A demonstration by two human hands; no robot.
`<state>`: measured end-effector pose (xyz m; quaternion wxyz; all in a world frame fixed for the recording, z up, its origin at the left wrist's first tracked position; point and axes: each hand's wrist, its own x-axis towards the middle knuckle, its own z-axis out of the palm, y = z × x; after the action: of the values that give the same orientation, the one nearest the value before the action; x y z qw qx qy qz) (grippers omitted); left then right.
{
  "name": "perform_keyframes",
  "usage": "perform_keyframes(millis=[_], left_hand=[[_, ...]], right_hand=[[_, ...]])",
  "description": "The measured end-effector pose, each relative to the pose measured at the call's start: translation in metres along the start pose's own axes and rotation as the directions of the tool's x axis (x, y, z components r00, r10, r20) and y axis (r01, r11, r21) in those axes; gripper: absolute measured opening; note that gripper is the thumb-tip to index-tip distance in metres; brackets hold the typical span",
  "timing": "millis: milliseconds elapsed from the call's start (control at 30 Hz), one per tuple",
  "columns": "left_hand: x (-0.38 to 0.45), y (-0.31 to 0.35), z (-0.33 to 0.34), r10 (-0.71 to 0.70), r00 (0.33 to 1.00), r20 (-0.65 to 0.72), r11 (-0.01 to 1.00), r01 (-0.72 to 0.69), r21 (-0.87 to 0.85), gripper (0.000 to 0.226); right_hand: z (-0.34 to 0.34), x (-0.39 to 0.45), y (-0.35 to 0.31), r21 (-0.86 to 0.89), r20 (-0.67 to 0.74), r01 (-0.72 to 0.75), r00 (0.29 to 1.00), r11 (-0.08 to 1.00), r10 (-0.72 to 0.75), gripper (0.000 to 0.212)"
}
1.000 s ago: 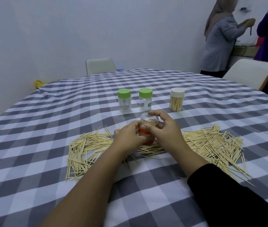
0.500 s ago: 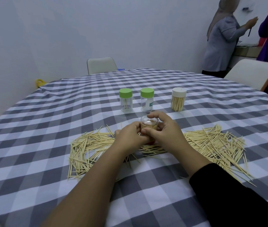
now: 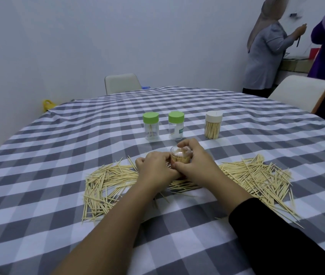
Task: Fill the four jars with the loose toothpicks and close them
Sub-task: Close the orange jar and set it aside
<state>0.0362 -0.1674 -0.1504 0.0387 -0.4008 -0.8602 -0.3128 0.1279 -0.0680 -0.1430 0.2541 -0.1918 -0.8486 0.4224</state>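
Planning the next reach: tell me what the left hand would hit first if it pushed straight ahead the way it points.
The small jar the left hand already holds; beyond it, probably the right hand's fingers.

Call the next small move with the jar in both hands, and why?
Probably set the small clear jar down upright beside the white-lidded jar and let go. Both the left hand and the right hand grip it, it looks packed with toothpicks, and a clear cover sits on top. Whether its lid is fully seated cannot be told. Loose toothpicks remain, and the two green-lidded jars look nearly empty.
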Motion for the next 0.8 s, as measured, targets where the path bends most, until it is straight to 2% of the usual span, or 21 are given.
perform_keyframes(millis=[133,200,300,433,533,600,700,800], left_hand=[[0.015,0.021,-0.004,0.058,0.998,-0.021,0.998,-0.058,0.017,0.03],[0.031,0.033,-0.007,0.09,0.996,-0.02,0.992,-0.088,0.09,0.042],[0.055,0.043,-0.012,0.156,0.988,-0.005,0.959,-0.15,0.242,0.069],[0.089,0.046,-0.016,0.142,0.99,-0.026,0.935,-0.125,0.333,0.074],[0.111,0.043,-0.014,0.095,0.995,0.021,0.91,-0.095,0.404,0.072],[0.119,0.039,-0.012,0.088,0.995,0.048,0.888,-0.101,0.449,0.066],[0.123,0.034,-0.009,0.109,0.993,0.043,0.878,-0.117,0.465,0.059],[0.123,0.03,-0.006,0.122,0.992,0.014,0.872,-0.114,0.476,0.055]], right_hand=[[-0.02,0.016,-0.007,-0.002,-0.028,-0.06,0.998,0.998,0.06,0.054],[-0.034,0.03,-0.012,-0.031,-0.064,-0.07,0.996,0.997,0.068,0.06],[-0.05,0.056,-0.013,-0.146,-0.109,-0.078,0.992,0.986,0.062,0.065],[-0.058,0.083,-0.006,-0.332,-0.114,-0.092,0.992,0.939,0.057,0.061],[-0.058,0.095,0.0,-0.585,-0.122,-0.028,0.991,0.811,-0.054,0.048],[-0.058,0.1,0.002,-0.67,-0.079,0.014,0.993,0.742,-0.09,0.044],[-0.058,0.106,0.002,-0.762,-0.017,0.034,0.997,0.647,-0.073,0.047],[-0.058,0.111,0.004,-0.879,0.016,0.044,0.998,0.474,-0.064,0.053]])
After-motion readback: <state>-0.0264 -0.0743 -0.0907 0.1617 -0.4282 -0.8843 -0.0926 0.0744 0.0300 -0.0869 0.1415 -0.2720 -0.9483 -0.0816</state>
